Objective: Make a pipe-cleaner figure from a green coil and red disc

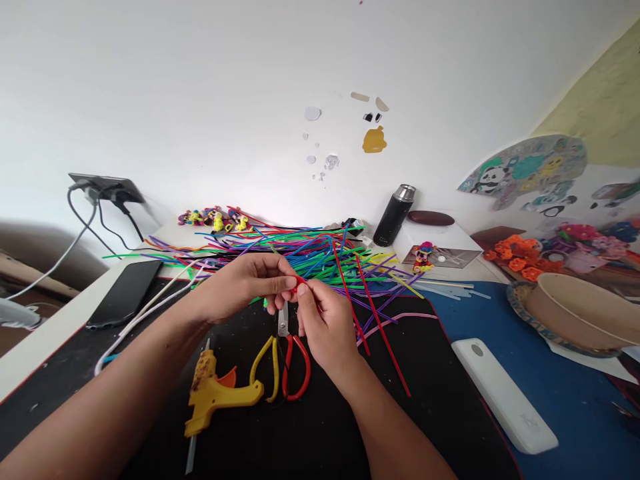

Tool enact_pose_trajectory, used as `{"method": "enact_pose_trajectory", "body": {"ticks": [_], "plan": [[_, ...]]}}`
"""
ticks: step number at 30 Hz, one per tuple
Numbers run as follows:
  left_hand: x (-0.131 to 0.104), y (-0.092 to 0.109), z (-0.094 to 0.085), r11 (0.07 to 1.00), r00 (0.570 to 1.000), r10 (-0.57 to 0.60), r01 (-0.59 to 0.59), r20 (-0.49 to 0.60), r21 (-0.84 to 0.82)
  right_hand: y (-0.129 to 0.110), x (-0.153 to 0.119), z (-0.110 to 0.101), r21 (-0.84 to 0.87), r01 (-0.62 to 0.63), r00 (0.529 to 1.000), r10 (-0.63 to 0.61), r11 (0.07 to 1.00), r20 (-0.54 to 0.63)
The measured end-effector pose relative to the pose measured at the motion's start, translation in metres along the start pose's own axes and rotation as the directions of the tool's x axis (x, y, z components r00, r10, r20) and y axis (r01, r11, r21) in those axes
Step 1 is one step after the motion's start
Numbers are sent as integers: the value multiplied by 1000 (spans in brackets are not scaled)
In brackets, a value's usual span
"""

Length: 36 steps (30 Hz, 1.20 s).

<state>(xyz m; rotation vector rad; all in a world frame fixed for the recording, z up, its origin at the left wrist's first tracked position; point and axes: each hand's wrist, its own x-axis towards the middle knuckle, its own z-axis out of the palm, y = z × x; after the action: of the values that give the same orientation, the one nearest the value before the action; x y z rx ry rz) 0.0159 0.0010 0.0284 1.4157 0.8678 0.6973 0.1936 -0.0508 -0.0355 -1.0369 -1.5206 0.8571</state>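
Red material [299,285], mostly hidden, is pinched between the thumbs and fingers of the left hand [257,285] and right hand [327,323], above the black mat [430,420]. Below them lie scissors [283,321] and a yellow glue gun [215,392]; colourful pipe cleaners [320,265] heap across the mat's far edge.

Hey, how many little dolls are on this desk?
4 that I can make out: a left one, a middle one and a right one behind the colored strips, plus one before the white box. Others may be hidden.
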Motion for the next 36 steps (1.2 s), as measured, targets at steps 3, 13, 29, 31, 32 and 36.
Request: {"method": "enact_pose_trajectory", "body": {"ticks": [3, 13, 29, 31, 32, 36], "plan": [[-2, 2, -9, 1000, 999, 1, -2, 38, 30, -1, -1, 1, 0, 2, 1000, -2, 1000, 23], [-6, 4, -17, 995, 995, -7, -3, 104, 95, -2, -1, 1, 19, -25, 999, 25, 999, 25], [0, -4, -3, 997, 997, 68, -69, 23, 43, 3, -2, 1, 74, -35, 999, 32, 997, 39], [-2, 0, -10, 994, 995, 70, -75, 64, 78, 1, -3, 1, 53, -26, 998, 23, 998, 64], [-4, 2, -12, 993, 995, 79, -85, 62, 86, 0, -3, 2, 44, -22, 997, 18, 999, 73], [-8, 10, -14, 986, 991, 111, -119, 75, 119, -1, -4, 2, 17, -19, 997, 17, 1000, 82]]}}
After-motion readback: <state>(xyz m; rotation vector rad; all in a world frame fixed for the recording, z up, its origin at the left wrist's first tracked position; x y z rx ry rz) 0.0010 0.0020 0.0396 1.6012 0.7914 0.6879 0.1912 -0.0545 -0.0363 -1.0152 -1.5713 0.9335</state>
